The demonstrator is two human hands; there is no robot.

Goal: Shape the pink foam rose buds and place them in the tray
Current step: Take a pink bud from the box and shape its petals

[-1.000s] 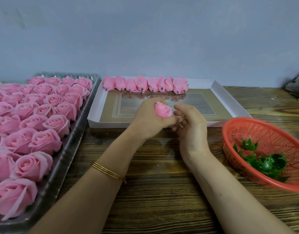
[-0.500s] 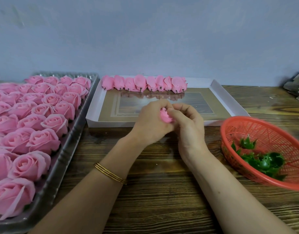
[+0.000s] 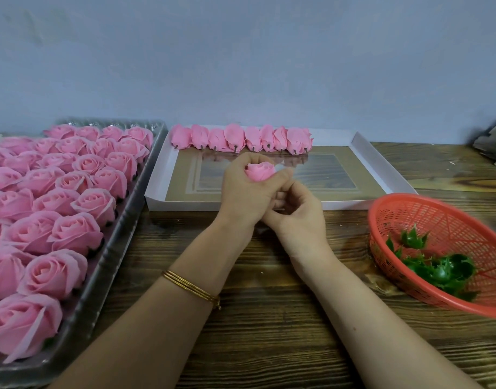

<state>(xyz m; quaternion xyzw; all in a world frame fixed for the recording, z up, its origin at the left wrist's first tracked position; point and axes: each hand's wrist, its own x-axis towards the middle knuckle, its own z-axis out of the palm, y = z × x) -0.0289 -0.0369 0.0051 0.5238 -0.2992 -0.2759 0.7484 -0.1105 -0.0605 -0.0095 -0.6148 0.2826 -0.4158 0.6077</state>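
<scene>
Your right grip (image 3: pixel 300 217) has dropped off the bud (image 3: pixel 260 171), curled beneath with its hold hidden, leaving your left grip (image 3: pixel 249 192) curled round it above the tray (image 3: pixel 182 204), likely ready to place.

single head cam, looks fwd/down, close over wooden table (image 3: pixel 269 318).
</scene>
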